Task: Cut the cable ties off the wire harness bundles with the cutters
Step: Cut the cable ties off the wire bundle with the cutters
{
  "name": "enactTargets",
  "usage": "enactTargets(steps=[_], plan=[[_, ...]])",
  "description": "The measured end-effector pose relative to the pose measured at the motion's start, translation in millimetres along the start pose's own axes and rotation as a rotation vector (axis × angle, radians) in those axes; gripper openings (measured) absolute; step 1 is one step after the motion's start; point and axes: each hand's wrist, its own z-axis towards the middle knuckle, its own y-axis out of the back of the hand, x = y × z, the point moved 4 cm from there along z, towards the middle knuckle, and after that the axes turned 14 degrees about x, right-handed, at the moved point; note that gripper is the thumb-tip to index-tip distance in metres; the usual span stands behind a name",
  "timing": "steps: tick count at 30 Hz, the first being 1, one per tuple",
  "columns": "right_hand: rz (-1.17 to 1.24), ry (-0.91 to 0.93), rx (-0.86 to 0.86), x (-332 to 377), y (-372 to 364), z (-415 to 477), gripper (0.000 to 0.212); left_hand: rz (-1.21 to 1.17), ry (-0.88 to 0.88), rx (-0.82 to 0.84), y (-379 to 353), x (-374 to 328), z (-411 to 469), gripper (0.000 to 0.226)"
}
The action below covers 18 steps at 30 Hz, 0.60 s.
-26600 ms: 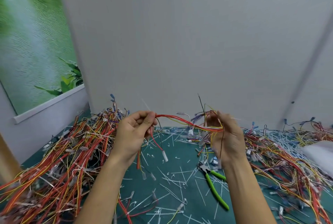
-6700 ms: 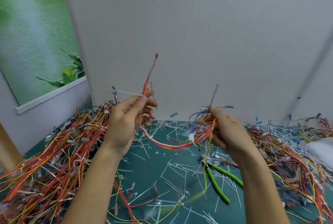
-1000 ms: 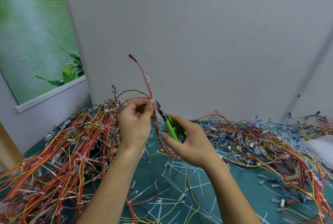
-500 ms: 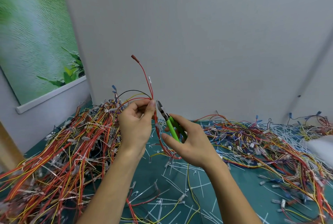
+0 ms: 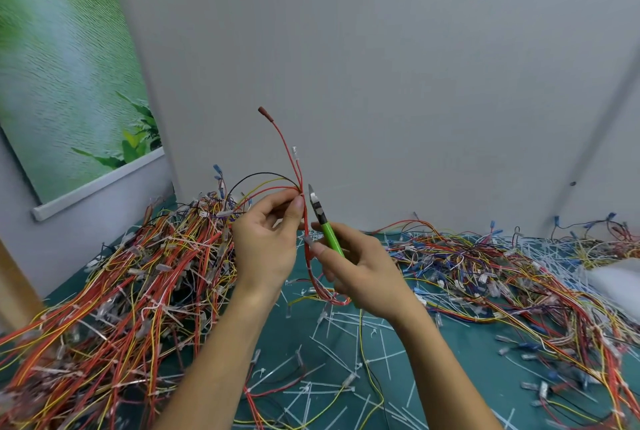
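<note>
We see two bare hands held up in the middle, over a green mat [image 5: 467, 357]. The left hand [image 5: 266, 249] pinches a thin wire bundle [image 5: 307, 258] between its thumb and first finger. The pinch is near the top of the hand. From there, red wires stick up toward 12 o'clock, and one has a dark red cap at the end. A black wire and a yellow wire bend away toward 10 o'clock. The rest of the bundle hangs down between the hands and curls under the right palm.

The right hand [image 5: 360, 270] is wrapped around the cutters [image 5: 323, 221], which have bright green handles. The metal tip points up toward 12 o'clock. It sits just beside the wires, at 3 o'clock from the left fingertips. The blades look almost closed, with only a thin gap. We cannot tell if they touch the wires. A small white bit on the bundle by the right thumb may be a cable tie, but it is too small to be sure.

A big pile of red, orange and yellow wires [image 5: 138, 291] lies at 8 o'clock. Another pile with more blue in it [image 5: 485, 270] lies at 3 o'clock. Many loose white ties [image 5: 349, 322] lie on the mat at 6 o'clock. A grey wall [image 5: 381, 66] stands behind. A green leafy poster [image 5: 62, 66] hangs at 10 o'clock.
</note>
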Motion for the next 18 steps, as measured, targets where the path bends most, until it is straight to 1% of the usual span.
enactTargets(steps=[5, 9, 15, 18], plan=[[0.08, -0.05, 0.022, 2.1, -1.2, -0.3, 0.025, 0.111, -0.053, 0.006, -0.4, -2.8, 0.3, 0.02], [0.062, -0.053, 0.026, 5.6, -1.4, -1.8, 0.025, 0.204, -0.102, 0.033, -3.7, -7.0, -1.3, 0.022], [0.141, -0.066, 0.038, 9.5, -4.1, -2.0, 0.023, 0.211, -0.098, 0.056, -2.8, -7.9, -0.8, 0.021], [0.184, -0.075, 0.039, 11.0, -5.2, -2.3, 0.029, 0.204, -0.073, 0.07, -2.2, -7.4, -0.5, 0.018]])
